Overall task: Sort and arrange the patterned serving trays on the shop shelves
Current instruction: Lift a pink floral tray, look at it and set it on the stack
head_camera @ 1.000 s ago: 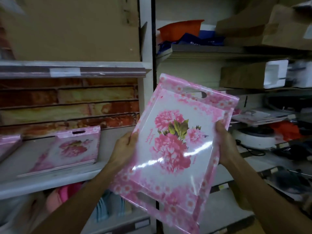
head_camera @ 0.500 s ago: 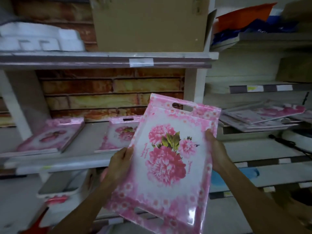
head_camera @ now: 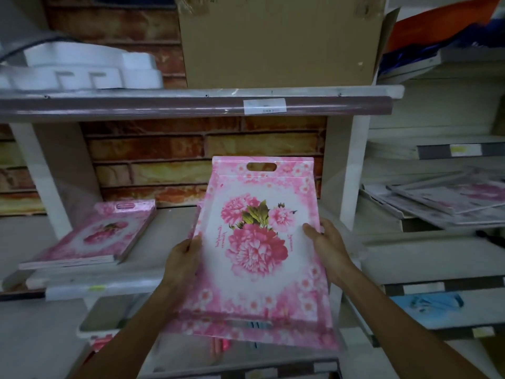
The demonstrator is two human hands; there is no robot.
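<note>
A pink tray [head_camera: 259, 242] with a large rose print and cut-out handles stands tilted in front of the middle shelf. My left hand [head_camera: 181, 258] grips its left edge and my right hand [head_camera: 326, 246] grips its right edge. It covers most of another pink tray lying behind it on the shelf. To the left, a small stack of matching pink trays [head_camera: 93, 239] lies flat on the white shelf [head_camera: 90, 280]. More pale floral trays [head_camera: 448, 201] lie loosely piled on the right-hand shelf.
A cardboard box [head_camera: 278, 39] and white foam pieces [head_camera: 87, 67] sit on the upper shelf [head_camera: 191, 103]. White uprights [head_camera: 345, 170] divide the shelf bays. A blue packet [head_camera: 434, 303] lies on a lower right shelf; a white tub [head_camera: 109, 315] stands below left.
The view has swung left and the held tray has turned from slanted to nearly upright, moving up and in toward the middle shelf. Both hands keep hold of its sides.
</note>
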